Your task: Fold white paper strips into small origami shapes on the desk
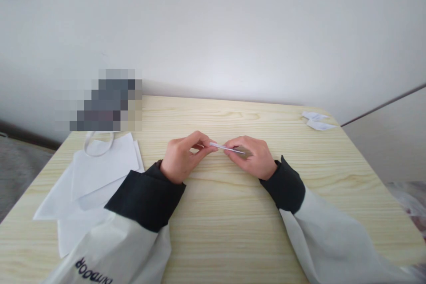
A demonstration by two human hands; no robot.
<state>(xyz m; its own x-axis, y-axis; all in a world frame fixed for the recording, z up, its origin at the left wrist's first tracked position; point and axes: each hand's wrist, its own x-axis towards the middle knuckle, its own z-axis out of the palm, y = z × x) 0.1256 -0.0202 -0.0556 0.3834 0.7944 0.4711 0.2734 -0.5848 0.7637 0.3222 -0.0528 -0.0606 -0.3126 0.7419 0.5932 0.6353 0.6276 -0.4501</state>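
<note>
A narrow folded strip of white paper (221, 146) is held above the middle of the wooden table (229, 230), seen nearly edge-on. My left hand (186, 154) pinches its left end between thumb and fingers. Toward the other end, my right hand (250, 155) grips it the same way, and the tip pokes out past the right thumb into the palm. The fingertips of the two hands are close but apart. How the paper is folded inside the grip cannot be made out.
Several white paper sheets (103, 168) lie overlapping at the left, with a white ring, perhaps a tape roll (87, 145), on them. Behind is a pixelated dark object (106, 102). Two folded paper pieces (319, 123) rest at the far right corner. A wall (226, 31) borders the back.
</note>
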